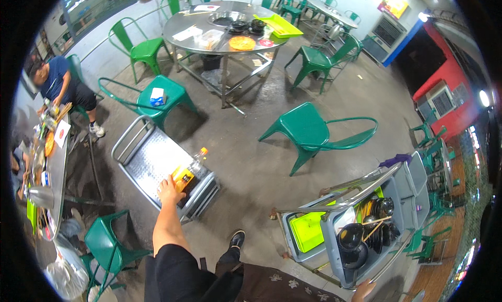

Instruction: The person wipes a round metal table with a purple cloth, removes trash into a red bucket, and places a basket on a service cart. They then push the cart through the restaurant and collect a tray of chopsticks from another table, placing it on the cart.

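My left hand (170, 191) reaches over a grey metal cart (151, 163), its fingers bent against the near end of a yellow-and-dark package (183, 178). Just beyond this package, a clear bottle with an orange cap (198, 158) lies tilted on the cart. At the lower right my right hand (364, 290), partly cut off by the picture's edge, is closed at the metal rail of a trolley. That trolley carries grey tubs (330, 239). Black bowls (351, 236) with chopsticks fill the nearer tub, and bright green trays (307, 231) are in the one beside it.
Green metal chairs stand around, one (300, 126) ahead between cart and trolley, another (163, 100) holding a blue-and-white packet (158, 97). A round steel table (183, 22) with dishes and a green tray (280, 25) stands ahead. At left, a seated person (60, 79) is beside another table.
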A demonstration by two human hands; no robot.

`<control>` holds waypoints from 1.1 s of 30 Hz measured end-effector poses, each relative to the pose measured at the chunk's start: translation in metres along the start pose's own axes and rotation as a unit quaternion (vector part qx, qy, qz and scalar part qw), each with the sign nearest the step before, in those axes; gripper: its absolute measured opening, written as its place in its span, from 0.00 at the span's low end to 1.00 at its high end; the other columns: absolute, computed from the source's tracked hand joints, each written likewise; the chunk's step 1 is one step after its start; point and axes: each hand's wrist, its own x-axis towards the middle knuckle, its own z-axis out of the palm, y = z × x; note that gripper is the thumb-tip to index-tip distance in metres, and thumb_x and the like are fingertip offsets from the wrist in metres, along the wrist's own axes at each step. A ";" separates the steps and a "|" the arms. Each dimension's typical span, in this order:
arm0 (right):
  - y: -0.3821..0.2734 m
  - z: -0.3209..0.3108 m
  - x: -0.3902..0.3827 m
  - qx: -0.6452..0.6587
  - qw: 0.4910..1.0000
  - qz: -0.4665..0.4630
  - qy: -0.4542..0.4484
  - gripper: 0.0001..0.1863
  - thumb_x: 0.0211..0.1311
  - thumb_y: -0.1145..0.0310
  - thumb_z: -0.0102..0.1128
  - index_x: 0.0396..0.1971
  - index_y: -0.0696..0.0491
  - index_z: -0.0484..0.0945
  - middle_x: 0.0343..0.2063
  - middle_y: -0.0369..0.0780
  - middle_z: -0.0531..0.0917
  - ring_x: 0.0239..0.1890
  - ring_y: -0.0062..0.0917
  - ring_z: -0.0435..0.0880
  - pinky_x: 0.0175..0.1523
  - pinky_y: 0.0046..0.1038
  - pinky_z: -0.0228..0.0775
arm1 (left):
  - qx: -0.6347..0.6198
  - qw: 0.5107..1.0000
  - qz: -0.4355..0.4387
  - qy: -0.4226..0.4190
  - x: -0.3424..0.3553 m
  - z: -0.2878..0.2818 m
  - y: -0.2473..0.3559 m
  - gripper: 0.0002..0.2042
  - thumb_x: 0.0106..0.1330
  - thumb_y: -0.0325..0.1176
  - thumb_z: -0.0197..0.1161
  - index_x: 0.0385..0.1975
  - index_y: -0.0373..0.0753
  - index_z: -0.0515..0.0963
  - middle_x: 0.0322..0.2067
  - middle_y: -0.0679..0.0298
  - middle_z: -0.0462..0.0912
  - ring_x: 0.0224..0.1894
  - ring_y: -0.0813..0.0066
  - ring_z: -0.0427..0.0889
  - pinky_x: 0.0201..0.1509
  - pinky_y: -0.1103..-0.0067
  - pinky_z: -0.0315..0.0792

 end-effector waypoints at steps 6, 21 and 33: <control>-0.006 0.011 0.000 -0.007 1.000 -0.015 0.016 0.18 0.68 0.68 0.50 0.54 0.56 0.62 0.15 0.36 0.67 0.12 0.21 0.68 0.12 0.26 0.63 | -0.027 0.999 -0.041 0.003 0.004 0.021 0.014 0.57 0.39 0.39 0.81 0.71 0.47 0.50 0.59 0.51 0.67 0.63 0.54 0.68 0.65 0.58 0.61; -0.162 -0.048 -0.037 -0.216 0.929 -0.264 0.143 0.37 0.57 0.69 0.63 0.66 0.59 0.60 0.59 0.53 0.70 0.63 0.47 0.66 0.70 0.44 0.53 | -0.415 0.862 0.264 0.126 -0.114 -0.073 0.104 0.58 0.38 0.27 0.77 0.72 0.39 0.45 0.60 0.47 0.68 0.58 0.57 0.74 0.61 0.68 0.70; -0.380 -0.082 0.025 0.457 0.819 -0.231 -0.259 0.20 0.58 0.70 0.68 0.49 0.58 0.75 0.43 0.36 0.78 0.45 0.18 0.75 0.53 0.22 0.67 | -0.144 0.555 0.818 -0.046 -0.439 -0.148 0.466 0.48 0.41 0.34 0.78 0.67 0.35 0.58 0.58 0.48 0.70 0.60 0.46 0.69 0.64 0.60 0.64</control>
